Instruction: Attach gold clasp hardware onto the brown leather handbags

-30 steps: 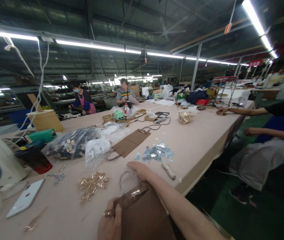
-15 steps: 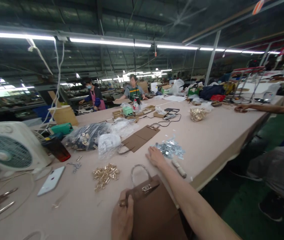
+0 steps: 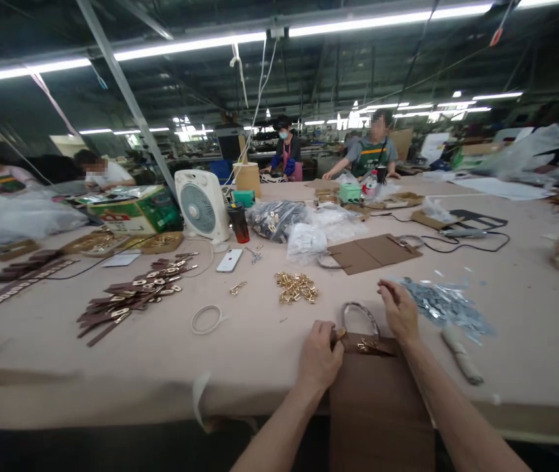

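A brown handbag piece [image 3: 380,400] with a looped handle [image 3: 358,308] and a gold metal fitting [image 3: 368,345] hangs over the table's near edge. My left hand [image 3: 321,354] is closed on its upper left corner, by a small gold-coloured part. Just right of the handle, my right hand [image 3: 401,314] is raised with thumb and fingers pinched; whatever lies between them is too small to make out. Beside that hand spreads a pile of thin silvery metal plates [image 3: 444,305]. A heap of small gold fittings [image 3: 296,288] lies beyond my left hand.
Another brown piece [image 3: 378,254] lies flat farther back. A rolled cloth bundle [image 3: 461,357] is at right. Leftward are a tape ring [image 3: 207,319], brown straps with buckles [image 3: 134,295], a phone [image 3: 229,260] and a fan [image 3: 201,204]. Several co-workers sit beyond.
My view has swung left. My right hand has lifted away from the metal plates and come back toward the handle, fingers now pinched. My left hand still grips the bag's corner.
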`<state>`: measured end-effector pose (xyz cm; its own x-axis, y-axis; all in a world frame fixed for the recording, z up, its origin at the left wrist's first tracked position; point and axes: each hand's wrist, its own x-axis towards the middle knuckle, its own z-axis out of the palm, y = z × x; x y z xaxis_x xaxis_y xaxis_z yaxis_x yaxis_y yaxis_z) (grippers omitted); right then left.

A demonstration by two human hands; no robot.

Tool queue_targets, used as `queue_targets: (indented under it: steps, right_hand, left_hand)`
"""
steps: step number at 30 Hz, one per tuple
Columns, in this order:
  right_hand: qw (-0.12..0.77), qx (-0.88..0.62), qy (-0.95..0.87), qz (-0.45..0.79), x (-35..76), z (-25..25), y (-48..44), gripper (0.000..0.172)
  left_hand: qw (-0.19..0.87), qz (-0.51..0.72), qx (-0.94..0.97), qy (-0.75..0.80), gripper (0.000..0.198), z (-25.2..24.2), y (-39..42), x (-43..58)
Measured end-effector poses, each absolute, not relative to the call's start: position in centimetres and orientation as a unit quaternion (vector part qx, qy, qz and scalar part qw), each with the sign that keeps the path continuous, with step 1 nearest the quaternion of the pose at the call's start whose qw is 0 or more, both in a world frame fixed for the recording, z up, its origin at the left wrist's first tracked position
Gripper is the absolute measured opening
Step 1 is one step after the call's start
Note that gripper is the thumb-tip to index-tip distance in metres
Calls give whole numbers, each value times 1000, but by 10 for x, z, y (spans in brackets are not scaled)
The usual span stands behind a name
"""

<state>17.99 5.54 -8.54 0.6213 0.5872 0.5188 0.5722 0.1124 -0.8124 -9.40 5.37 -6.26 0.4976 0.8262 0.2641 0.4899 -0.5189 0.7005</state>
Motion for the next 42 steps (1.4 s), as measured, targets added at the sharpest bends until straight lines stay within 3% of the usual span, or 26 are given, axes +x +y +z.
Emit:
queue_targets:
  steps: [4, 9, 12, 18, 29, 39, 42]
  right_hand:
    - [564, -612, -542, 119, 120, -55, 85, 37]
    - [452, -635, -614, 130, 62, -51, 142, 36]
    - [470, -668, -565, 120, 46, -66, 164, 36]
    - [530, -673, -498, 134, 47, -92, 172, 18]
    - [650, -597, -415, 221, 54, -103, 179, 47]
    - [653, -604, -398, 225, 52, -104, 177, 56]
    - [645, -623, -400, 190, 53, -104, 174, 50]
  left_hand:
    - [263, 280, 833, 398, 12, -60, 53, -94]
    - [270, 278, 833, 394, 17, -58, 55, -94]
    - [287, 275, 831, 390, 19, -59, 56, -95]
    - [296, 258, 831, 394, 19, -63, 61, -93]
    - [295, 261, 831, 393, 17, -61, 62, -94]
    - [285, 256, 834, 398, 18, -62, 62, -95]
    - [275, 254, 838, 398, 17, -62, 61, -96]
